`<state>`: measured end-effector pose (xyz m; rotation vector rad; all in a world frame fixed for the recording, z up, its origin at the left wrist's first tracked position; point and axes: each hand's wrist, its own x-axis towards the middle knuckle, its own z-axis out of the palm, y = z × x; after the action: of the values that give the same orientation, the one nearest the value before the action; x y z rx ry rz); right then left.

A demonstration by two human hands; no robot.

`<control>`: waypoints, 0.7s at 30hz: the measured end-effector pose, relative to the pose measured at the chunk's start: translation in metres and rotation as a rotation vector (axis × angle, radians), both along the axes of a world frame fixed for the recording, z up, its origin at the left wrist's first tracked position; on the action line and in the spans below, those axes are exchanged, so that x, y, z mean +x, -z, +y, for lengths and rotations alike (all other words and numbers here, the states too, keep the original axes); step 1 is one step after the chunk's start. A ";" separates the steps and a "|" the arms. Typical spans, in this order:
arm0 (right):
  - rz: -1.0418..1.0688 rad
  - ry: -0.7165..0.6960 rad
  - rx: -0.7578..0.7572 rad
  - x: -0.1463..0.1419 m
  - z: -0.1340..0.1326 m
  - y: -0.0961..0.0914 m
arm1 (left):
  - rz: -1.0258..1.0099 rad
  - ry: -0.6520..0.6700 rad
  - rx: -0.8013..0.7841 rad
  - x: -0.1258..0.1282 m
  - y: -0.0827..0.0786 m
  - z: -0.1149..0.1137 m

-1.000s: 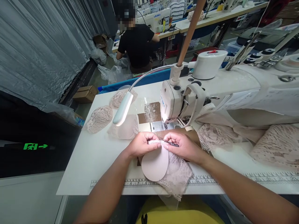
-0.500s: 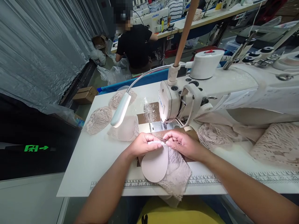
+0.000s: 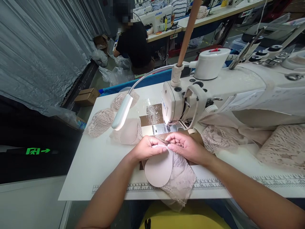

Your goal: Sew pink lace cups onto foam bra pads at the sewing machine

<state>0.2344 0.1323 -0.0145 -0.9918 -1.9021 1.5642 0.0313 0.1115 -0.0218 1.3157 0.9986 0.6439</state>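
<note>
Just in front of the sewing machine's needle area, I hold a smooth pale pink bra cup [image 3: 158, 170] with a piece of lace fabric [image 3: 183, 181] draped beside and beneath it. My left hand [image 3: 148, 148] is closed on the top edge of the cup, thumb flat over it. My right hand [image 3: 184, 146] pinches the lace at the cup's upper right corner, fingertips touching those of the left. A thin dark metal tool [image 3: 166, 142], possibly small snips, shows between the fingers; its exact kind is hard to make out.
The sewing machine [image 3: 173, 101] stands behind my hands, with a lamp [image 3: 122, 113] on a bent metal neck. Lace-covered cups [image 3: 101, 122] lie to the left, and lace fabric [image 3: 283, 146] to the right. A ruler strip [image 3: 214, 184] runs along the table. A co-worker [image 3: 134, 44] sits beyond.
My hands stay nearly in place, with the right fingers shifting slightly left along the cup's edge. The co-worker's arm has drawn in and the body leans left.
</note>
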 end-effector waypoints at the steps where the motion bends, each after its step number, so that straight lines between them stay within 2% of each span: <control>1: -0.009 -0.006 -0.026 -0.001 -0.001 0.000 | 0.005 0.023 0.007 -0.001 -0.002 0.001; 4: -0.120 -0.037 -0.006 -0.002 -0.001 0.001 | 0.101 0.136 0.012 -0.011 -0.012 0.002; 6: -0.173 -0.026 0.045 0.001 0.001 0.005 | 0.181 0.160 0.050 -0.021 -0.021 0.002; 10: -0.159 -0.004 0.064 0.008 0.005 0.012 | 0.257 0.009 0.199 -0.033 -0.033 -0.003; 15: -0.142 0.010 0.037 0.009 0.004 0.006 | 0.430 -0.214 0.343 -0.040 -0.050 -0.015; 18: -0.143 0.012 0.032 0.009 0.002 0.002 | 0.549 -0.252 0.326 -0.050 -0.059 -0.027; 21: -0.212 0.011 0.082 0.012 0.004 0.002 | 0.653 -0.278 0.261 -0.063 -0.059 -0.038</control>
<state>0.2466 0.1363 -0.0160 -1.1692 -2.0801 1.4095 -0.0319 0.0740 0.0368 1.6829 1.6922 0.5726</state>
